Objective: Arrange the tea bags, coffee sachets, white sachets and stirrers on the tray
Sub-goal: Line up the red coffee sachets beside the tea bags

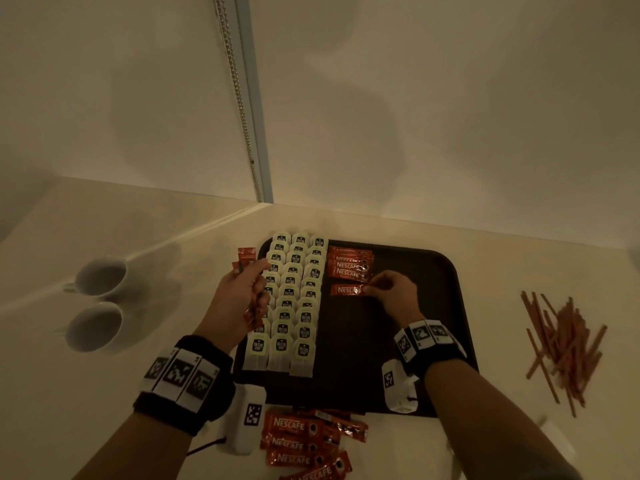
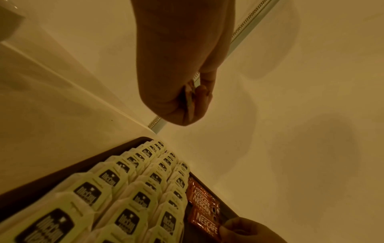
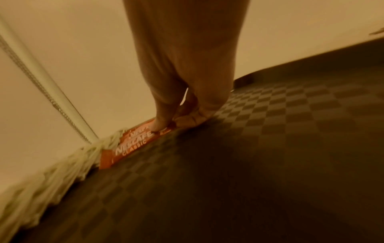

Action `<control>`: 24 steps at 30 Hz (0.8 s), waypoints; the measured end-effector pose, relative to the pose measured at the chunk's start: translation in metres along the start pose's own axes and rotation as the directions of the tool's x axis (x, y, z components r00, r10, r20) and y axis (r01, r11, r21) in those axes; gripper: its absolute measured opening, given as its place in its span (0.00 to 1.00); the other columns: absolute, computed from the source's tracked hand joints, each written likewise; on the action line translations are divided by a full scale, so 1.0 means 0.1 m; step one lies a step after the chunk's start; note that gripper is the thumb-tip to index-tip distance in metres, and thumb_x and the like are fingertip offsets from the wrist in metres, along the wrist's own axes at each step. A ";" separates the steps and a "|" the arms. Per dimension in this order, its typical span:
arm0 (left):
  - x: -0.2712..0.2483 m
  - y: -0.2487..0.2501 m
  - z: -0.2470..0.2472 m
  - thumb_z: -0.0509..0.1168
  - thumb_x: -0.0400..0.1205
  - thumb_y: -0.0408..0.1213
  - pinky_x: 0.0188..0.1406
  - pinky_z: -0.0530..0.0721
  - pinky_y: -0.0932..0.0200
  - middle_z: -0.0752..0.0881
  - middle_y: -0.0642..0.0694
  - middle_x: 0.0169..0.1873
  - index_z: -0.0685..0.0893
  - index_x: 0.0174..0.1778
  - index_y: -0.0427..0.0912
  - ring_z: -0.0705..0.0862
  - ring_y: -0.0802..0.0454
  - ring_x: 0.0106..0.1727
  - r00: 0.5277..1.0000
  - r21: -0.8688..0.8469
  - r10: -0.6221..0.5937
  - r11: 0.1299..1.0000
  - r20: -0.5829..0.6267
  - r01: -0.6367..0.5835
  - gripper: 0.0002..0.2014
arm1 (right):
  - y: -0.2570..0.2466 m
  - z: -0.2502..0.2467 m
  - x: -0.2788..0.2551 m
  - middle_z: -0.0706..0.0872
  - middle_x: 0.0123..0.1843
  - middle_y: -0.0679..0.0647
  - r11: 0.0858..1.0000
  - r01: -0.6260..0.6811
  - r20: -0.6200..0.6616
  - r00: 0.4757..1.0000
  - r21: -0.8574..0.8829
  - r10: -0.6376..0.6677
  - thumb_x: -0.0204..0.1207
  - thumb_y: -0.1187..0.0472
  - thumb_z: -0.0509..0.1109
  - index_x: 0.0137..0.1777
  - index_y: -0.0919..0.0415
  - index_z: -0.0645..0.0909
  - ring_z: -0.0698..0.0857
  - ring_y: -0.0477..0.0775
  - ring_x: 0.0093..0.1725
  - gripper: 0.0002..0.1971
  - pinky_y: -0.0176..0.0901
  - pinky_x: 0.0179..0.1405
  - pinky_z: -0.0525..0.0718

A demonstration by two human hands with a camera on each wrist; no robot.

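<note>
Right hand (image 1: 394, 292) is low over the dark tray (image 1: 450, 306), wrist raised, fingers (image 3: 164, 121) angled down and pinched together on the right end of a single coffee sachet (image 1: 348, 290). That sachet lies flat on the tray floor, label up, just in front of the short stack of coffee sachets (image 1: 351, 266) at the tray's far middle, with a small gap between them. Its left end sits just beside the tea bags.

Left hand (image 1: 242, 292) is held up above the tray's left edge, forearm coming in from the lower left, fingers curled round a bunch of coffee sachets (image 1: 246, 258). Their ends stick out above and below the fist. The left wrist view shows only thin sachet edges between the closed fingers, so count is unclear, probably several.

Tea bags (image 1: 294, 299) fill the left part of the tray in three overlapping columns, tags facing up. Right half of the tray floor is bare checkered texture.

Off tray: loose pile of coffee sachets (image 1: 304, 441) on the surface (image 1: 381, 226) at the near edge, between the two forearms. Stirrers (image 1: 561, 344) in a scattered heap on the surface to the right, well apart from the tray. Two white cups (image 1: 100, 303) on the surface to the left.
</note>
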State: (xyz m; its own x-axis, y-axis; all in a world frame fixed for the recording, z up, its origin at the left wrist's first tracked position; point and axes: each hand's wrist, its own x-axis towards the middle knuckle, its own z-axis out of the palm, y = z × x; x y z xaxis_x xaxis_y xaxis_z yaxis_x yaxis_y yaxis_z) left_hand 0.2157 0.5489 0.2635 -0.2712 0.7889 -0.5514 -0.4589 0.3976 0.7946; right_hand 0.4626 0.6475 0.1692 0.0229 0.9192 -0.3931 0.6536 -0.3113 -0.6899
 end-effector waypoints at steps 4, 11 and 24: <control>0.01 0.00 -0.01 0.62 0.84 0.37 0.13 0.64 0.67 0.68 0.50 0.19 0.78 0.42 0.41 0.67 0.56 0.16 1.000 -0.006 0.001 1.000 -0.014 -0.001 0.06 | -0.04 0.04 0.05 0.81 0.46 0.44 0.999 0.031 -0.089 0.996 -0.008 -0.032 0.70 0.61 0.76 0.49 0.56 0.81 0.79 0.41 0.47 0.09 0.34 0.49 0.75; 0.01 -0.02 -0.04 0.63 0.83 0.38 0.12 0.65 0.66 0.70 0.51 0.18 0.81 0.43 0.41 0.67 0.57 0.16 0.999 0.024 -0.017 1.000 -0.038 0.018 0.06 | -0.07 0.09 0.11 0.80 0.48 0.45 0.999 0.044 -0.101 0.994 -0.024 -0.046 0.71 0.60 0.76 0.48 0.55 0.81 0.78 0.42 0.49 0.09 0.35 0.49 0.74; -0.02 0.01 -0.05 0.55 0.81 0.40 0.18 0.66 0.67 0.71 0.50 0.21 0.72 0.38 0.45 0.69 0.56 0.18 0.994 -0.054 -0.082 0.995 0.072 0.086 0.06 | -0.11 0.14 0.16 0.81 0.48 0.47 0.997 0.068 -0.135 0.988 -0.025 -0.071 0.70 0.60 0.76 0.48 0.56 0.79 0.79 0.43 0.48 0.10 0.33 0.46 0.73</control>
State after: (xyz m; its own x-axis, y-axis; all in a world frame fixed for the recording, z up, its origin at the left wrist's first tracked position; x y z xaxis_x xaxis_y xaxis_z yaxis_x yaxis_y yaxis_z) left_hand 0.2113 0.5451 0.2646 -0.1713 0.7851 -0.5952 -0.5255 0.4382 0.7293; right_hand 0.4454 0.6621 0.1624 0.0786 0.9631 -0.2573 0.6721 -0.2419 -0.6999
